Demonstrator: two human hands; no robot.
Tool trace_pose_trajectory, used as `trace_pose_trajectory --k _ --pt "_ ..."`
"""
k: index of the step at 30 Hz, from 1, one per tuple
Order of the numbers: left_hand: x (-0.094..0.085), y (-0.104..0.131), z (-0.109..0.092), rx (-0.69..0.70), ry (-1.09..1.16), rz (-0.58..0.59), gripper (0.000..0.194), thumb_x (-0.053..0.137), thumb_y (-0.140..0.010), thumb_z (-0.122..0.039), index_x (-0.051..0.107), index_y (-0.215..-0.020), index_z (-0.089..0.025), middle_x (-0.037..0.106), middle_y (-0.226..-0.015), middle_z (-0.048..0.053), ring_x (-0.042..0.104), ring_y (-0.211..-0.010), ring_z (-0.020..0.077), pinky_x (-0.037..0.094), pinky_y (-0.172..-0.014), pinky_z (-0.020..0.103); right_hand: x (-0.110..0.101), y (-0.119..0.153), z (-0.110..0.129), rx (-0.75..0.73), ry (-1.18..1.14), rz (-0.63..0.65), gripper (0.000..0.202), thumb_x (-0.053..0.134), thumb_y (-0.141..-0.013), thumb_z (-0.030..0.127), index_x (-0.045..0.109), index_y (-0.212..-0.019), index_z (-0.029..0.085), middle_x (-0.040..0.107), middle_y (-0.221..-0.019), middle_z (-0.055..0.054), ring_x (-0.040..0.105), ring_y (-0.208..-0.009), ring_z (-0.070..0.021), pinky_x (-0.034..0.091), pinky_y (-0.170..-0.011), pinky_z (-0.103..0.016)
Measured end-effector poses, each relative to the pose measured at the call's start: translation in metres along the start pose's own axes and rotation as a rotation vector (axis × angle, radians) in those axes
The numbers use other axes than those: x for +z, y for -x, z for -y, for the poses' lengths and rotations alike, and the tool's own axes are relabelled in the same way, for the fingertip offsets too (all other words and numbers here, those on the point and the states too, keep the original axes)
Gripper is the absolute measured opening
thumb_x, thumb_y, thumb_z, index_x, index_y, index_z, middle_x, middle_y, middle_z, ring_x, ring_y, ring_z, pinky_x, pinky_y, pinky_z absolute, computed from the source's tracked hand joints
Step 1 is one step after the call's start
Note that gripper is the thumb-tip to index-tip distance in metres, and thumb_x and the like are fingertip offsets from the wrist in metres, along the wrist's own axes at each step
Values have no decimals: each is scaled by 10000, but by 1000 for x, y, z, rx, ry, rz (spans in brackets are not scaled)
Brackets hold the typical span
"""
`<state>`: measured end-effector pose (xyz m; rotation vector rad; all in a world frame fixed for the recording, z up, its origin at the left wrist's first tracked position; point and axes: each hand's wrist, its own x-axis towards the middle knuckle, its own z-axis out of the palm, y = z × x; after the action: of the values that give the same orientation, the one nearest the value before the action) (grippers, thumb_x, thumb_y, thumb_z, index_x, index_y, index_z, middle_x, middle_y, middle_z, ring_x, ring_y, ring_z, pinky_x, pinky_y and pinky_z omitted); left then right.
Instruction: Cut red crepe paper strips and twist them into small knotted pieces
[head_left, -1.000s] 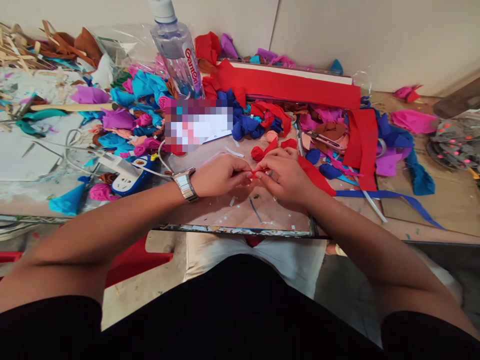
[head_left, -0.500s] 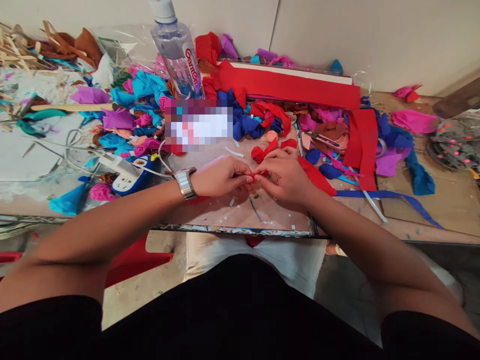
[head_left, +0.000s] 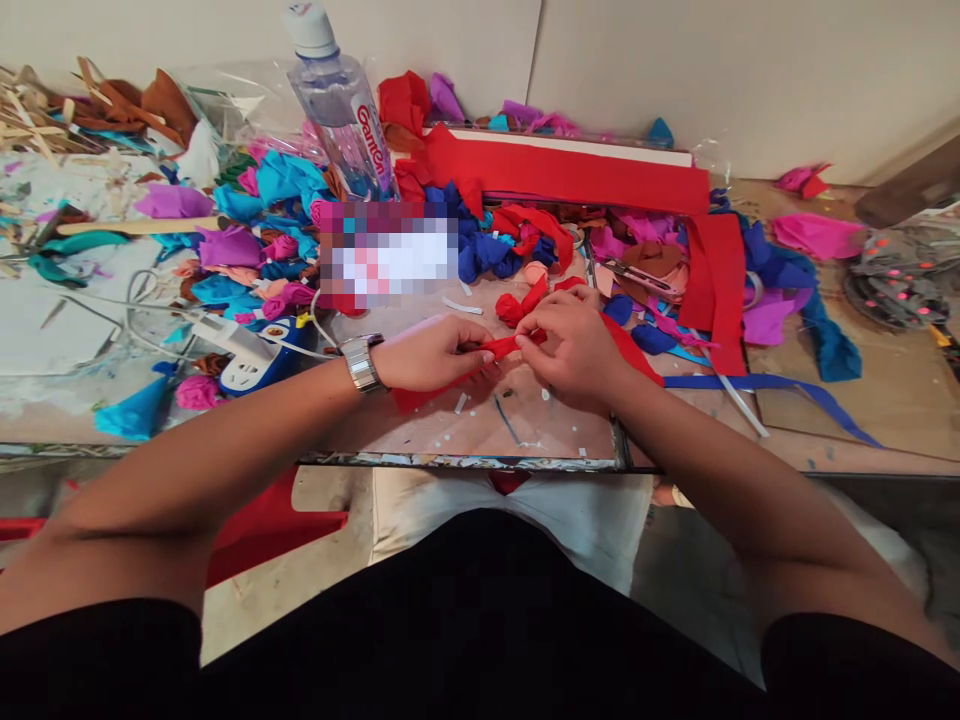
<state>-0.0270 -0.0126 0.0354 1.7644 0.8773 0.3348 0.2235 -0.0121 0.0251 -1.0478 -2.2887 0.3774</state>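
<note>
A narrow red fabric strip (head_left: 505, 347) stretches between my two hands, low over the near part of the table. My left hand (head_left: 442, 352), with a metal watch on its wrist, pinches the strip's left side; more red fabric shows under that hand. On the other side my right hand (head_left: 566, 340) pinches the strip between thumb and fingertips. Just beyond my fingers lies a rolled red fabric rosette (head_left: 511, 309). Another red piece (head_left: 624, 350) runs out from behind my right hand. My palms hide part of the strip.
Behind my hands stand a water bottle (head_left: 341, 125) and a pile of coloured fabric pieces (head_left: 289, 175). A power strip (head_left: 251, 365) with cables lies left. A box cutter (head_left: 637, 275) rests among scraps at the right, near a long red fabric band (head_left: 570, 175).
My hands have moved slightly apart, and a longer stretch of the red strip now shows between them. More red fabric is visible below my left hand. The view has shifted slightly.
</note>
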Motion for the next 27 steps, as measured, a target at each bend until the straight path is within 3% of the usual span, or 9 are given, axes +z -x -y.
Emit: trace_pose_trajectory --k 9,15,27 --pt "5 -2 0 11 158 56 307 642 -1045 -431 762 -1041 -148 850 -1009 122 828 -843 178 672 -751 267 -3 3 7 -47 -60 91 154 660 -1014 330 766 -956 234 820 -966 -26 662 -985 -261 325 -1013 -489" --pt "4 -2 -3 62 120 39 286 661 -1026 -405 780 -1005 -146 848 -956 99 819 -809 169 668 -761 259 1 4 5 -78 -80 59 173 664 -1040 355 812 -1028 266 824 -964 -10 665 -994 -250 352 -1020 -477" --pt "-1 -2 -6 -49 324 57 155 690 -958 -281 754 -926 -144 844 -901 116 832 -796 201 687 -755 308 1 3 4 -147 -64 81 218 602 -1066 342 804 -1042 265 819 -1011 -46 674 -1055 -269 453 -936 -443"
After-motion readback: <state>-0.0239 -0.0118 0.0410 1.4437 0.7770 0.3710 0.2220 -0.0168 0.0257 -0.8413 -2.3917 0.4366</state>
